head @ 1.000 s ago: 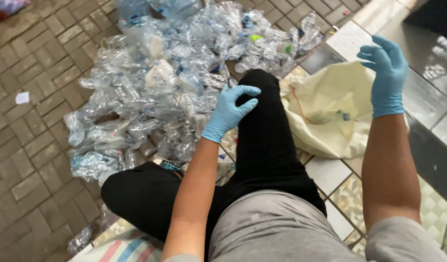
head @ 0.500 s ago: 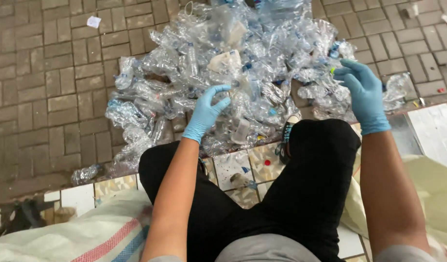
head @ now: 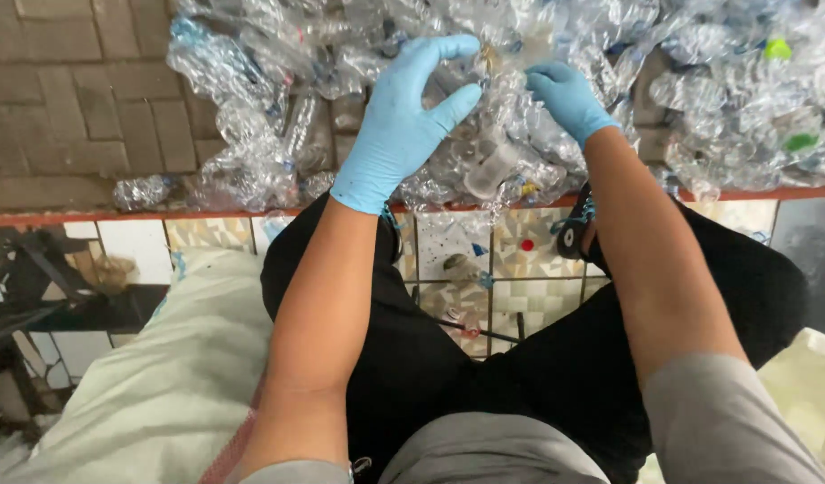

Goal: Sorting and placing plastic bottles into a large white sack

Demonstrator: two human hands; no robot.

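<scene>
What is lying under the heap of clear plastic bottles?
The heap of clear plastic bottles rests on brown brick paving, seen at its left. A red curb runs along its near edge. Both gloved hands, left hand and right hand, reach into it. Anything beneath the heap is covered.

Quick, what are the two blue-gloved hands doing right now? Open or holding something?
Left hand: open, fingers curled above the pile of crushed clear plastic bottles, holding nothing visible.
Right hand: fingers down among the bottles; a grip cannot be told.

Gloved left hand (head: 399, 134), right hand (head: 567, 97) over crushed bottle pile (head: 251, 152).
</scene>
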